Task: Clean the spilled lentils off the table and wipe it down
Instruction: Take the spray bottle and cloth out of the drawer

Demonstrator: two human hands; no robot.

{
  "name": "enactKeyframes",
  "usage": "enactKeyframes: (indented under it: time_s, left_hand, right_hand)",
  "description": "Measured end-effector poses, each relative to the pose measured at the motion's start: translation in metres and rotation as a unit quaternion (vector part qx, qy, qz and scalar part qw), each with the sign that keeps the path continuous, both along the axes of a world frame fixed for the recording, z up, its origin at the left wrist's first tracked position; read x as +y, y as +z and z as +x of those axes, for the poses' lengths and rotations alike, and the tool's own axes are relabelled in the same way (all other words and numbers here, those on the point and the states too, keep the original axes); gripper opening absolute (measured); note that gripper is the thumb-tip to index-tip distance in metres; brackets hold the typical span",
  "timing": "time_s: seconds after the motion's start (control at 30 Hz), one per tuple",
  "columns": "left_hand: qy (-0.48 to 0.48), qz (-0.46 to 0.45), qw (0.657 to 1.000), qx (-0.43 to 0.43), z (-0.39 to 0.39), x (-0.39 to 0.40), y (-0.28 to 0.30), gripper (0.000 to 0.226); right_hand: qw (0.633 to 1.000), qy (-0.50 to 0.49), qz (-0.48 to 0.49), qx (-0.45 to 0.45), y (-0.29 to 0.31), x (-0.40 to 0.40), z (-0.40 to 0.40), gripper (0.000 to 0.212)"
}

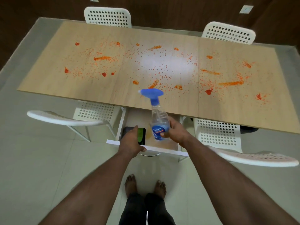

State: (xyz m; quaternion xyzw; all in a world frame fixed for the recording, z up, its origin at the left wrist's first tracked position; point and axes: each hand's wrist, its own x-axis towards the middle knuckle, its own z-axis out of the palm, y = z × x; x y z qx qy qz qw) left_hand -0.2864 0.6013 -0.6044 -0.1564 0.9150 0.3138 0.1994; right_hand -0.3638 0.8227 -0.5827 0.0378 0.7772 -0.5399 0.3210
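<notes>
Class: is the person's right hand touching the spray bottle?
Touching. The head view shows the right hand with fingers and thumb wrapped around the spray bottle at its label.

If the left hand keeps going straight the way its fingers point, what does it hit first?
Probably the dark and green item inside the open drawer: the left hand reaches over the drawer front towards it. Depth is unclear; they may already touch.

floor [40, 159]: pale glossy tiles, light grey-green.
wall [162, 12]: dark brown, behind the far side; two small pale plates on it.
table [48, 75]: long, light wood top, seam lines across.
chairs: four white perforated ones; two far [108, 17] [228, 32], two near [78, 116] [227, 143].
drawer [162, 151]: white, pulled open under the near edge.
light [165, 64]: bright glare patch mid-top.
</notes>
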Motion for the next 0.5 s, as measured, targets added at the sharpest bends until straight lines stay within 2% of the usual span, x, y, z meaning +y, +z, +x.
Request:
enactKeyframes:
  time_s: [0.17,0.33,0.5]
  left_hand:
    - [-0.012,-0.004,1.000,-0.001,-0.005,0.003,-0.005,0.093]
    - [-0.018,-0.004,1.000,-0.018,-0.011,-0.002,-0.010,0.113]
    - [-0.037,-0.005,0.999,-0.032,-0.019,-0.003,-0.009,0.128]
  right_hand:
    - [0.994,-0.079,-0.006,0.072,0.004,-0.008,-0.009,0.062]
    - [0.974,-0.160,0.027,0.156,0.008,-0.008,-0.036,0.059]
    - [0.972,-0.188,0.013,0.143,0.007,-0.010,-0.061,0.062]
